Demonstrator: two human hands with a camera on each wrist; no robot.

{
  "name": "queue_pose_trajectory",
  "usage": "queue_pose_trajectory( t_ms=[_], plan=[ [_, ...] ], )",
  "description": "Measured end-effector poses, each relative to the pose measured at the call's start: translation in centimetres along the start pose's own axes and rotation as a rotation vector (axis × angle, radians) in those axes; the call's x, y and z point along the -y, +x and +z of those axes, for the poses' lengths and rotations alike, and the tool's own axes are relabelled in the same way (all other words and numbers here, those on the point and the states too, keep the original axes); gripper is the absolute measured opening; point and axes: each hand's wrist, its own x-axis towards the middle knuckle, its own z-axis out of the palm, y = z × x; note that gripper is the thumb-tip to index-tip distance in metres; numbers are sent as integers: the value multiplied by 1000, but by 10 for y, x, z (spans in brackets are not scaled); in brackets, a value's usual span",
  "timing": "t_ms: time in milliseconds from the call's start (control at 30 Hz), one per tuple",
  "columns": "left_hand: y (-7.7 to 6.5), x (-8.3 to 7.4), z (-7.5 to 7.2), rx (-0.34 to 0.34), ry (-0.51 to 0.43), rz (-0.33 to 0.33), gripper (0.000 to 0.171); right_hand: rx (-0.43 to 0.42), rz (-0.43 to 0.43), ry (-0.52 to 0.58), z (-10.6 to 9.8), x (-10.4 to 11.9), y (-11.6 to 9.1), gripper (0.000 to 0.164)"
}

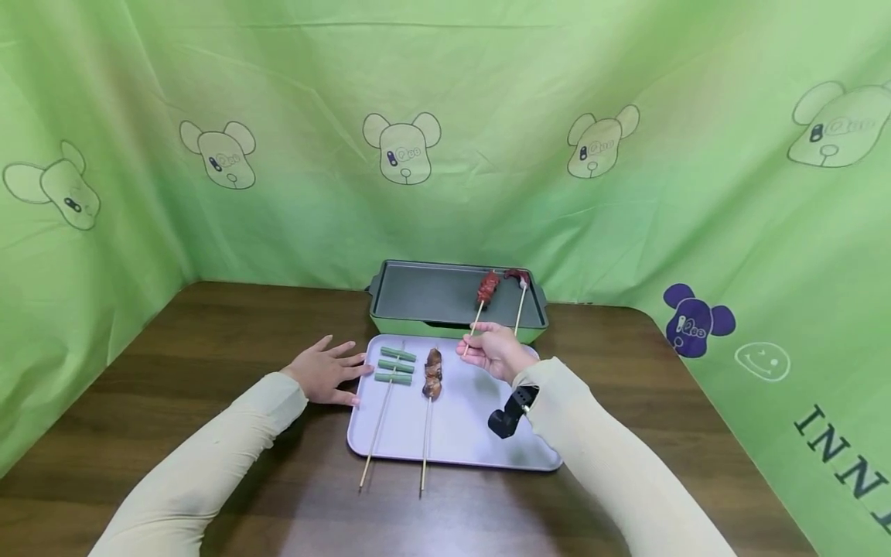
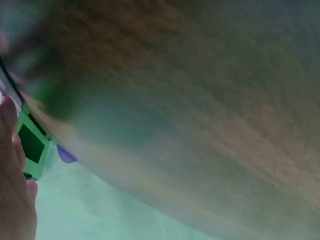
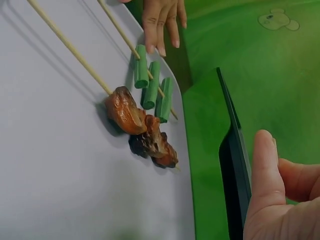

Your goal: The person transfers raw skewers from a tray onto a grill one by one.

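Observation:
My right hand (image 1: 496,350) pinches the stick of a skewer of red meat chunks (image 1: 488,287), whose meat end lies over the dark griddle pan (image 1: 431,292). Further right on the pan is a skewer with a dark red, curled piece (image 1: 518,275). My left hand (image 1: 326,373) has its fingers spread at the left rim of the lilac tray (image 1: 480,437). On that tray lie a skewer of green vegetable pieces (image 1: 394,366) and a skewer of browned meat (image 1: 432,375), both sticks overhanging the near edge. In the right wrist view my thumb (image 3: 265,170) hides the stick.
The griddle stands on a green base (image 1: 400,328) directly behind the tray, with a handle at each side. Brown wooden table (image 1: 209,340) surrounds both. A green curtain (image 1: 292,209) with bear prints closes off the back and sides. My right wrist wears a black strap device (image 1: 511,412).

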Motion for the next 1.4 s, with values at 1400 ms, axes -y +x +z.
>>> queue_pose_trajectory(
  t_ms=[1400],
  plan=[
    [0, -5, 2, -39, 46, 18, 67, 98, 5, 104, 17, -27, -19, 10]
  ],
)
